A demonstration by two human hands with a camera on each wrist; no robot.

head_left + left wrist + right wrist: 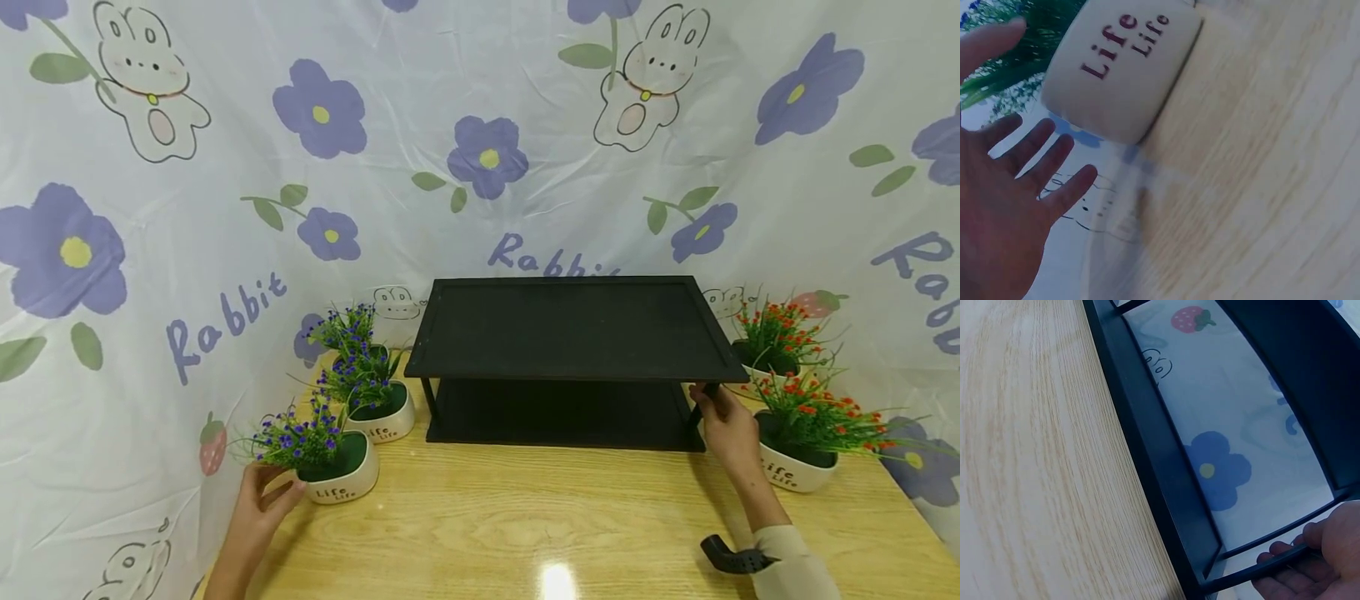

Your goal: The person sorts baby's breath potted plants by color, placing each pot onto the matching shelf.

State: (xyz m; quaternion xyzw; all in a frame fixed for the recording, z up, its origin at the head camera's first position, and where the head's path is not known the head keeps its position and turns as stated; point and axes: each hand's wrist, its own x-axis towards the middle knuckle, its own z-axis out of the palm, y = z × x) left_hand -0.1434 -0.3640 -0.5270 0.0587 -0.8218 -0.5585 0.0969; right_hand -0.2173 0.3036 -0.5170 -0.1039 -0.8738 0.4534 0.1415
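Observation:
A black two-tier shelf (577,329) stands on the table. My right hand (731,429) grips its front right post, and in the right wrist view the fingers (1300,575) wrap round the slim black bar. At the left, my left hand (258,504) is beside the nearest white pot (347,485) of purple flowers, marked "Life". Seen from the left wrist, that hand (1010,206) has its fingers extended, spread and apart from the pot (1122,69), with nothing held.
Two more pots of purple flowers (386,421) stand behind the nearest one. To the right of the shelf are two pots of orange flowers (798,471), close to my right forearm. A rabbit-print cloth (420,92) hangs round the wooden table (480,517).

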